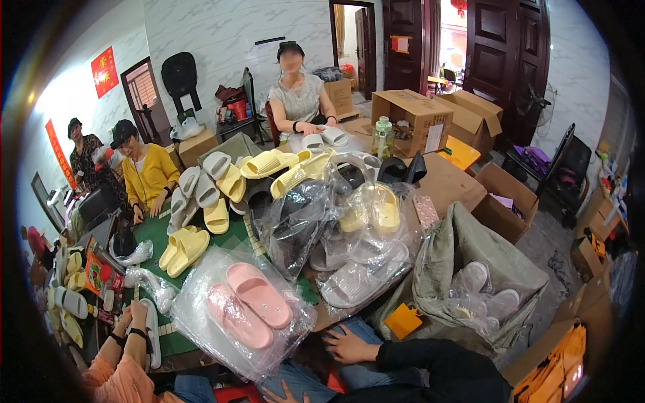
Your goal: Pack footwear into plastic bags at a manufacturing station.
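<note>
My right hand (351,344), below a black sleeve, rests with fingers spread on my jeans at the thigh and holds nothing. Low at the frame's edge, my left hand (286,393) lies on the other thigh with its fingers apart; part of it is cut off. In front of me a pair of pink slippers (261,295) lies on a stack of clear plastic bags (195,302) at the table's near edge. Just beyond my right hand are grey slippers in clear plastic (356,279), beside bagged black slippers (292,218) and yellow slippers (384,208).
Loose yellow slippers (183,250) and grey slippers (207,187) cover the green tabletop (144,235). A large woven sack (437,269) with bagged slippers stands at my right, near open cartons (507,201). Co-workers sit across and left; one in orange (121,379) handles a white slipper.
</note>
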A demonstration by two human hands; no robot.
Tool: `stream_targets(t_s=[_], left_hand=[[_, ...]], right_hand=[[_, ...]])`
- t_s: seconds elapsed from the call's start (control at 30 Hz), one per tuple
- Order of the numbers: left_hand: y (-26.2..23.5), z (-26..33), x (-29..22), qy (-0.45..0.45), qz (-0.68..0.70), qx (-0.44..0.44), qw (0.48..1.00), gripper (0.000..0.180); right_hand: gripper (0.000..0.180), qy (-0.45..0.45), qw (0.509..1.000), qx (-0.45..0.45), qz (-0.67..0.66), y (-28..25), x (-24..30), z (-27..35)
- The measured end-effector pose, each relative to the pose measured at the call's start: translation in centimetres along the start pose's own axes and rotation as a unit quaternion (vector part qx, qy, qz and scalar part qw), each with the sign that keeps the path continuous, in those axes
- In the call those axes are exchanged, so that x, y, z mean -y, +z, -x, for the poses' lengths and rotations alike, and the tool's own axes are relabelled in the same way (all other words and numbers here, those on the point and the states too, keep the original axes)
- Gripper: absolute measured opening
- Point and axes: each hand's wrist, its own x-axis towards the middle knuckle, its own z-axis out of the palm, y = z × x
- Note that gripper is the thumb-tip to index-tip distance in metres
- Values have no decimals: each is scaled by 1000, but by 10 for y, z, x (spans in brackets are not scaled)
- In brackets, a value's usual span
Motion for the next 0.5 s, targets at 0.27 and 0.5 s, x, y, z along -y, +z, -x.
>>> stream_targets(t_s=[0.27, 0.5], left_hand=[[-3, -1, -5, -2, -4, 1, 1000, 76], [-1, 1, 4, -31, -5, 51, 998, 75]], right_hand=[[37, 3, 1000, 15, 0, -3, -1, 2], [38, 2, 999, 25, 21, 5, 0, 0]])
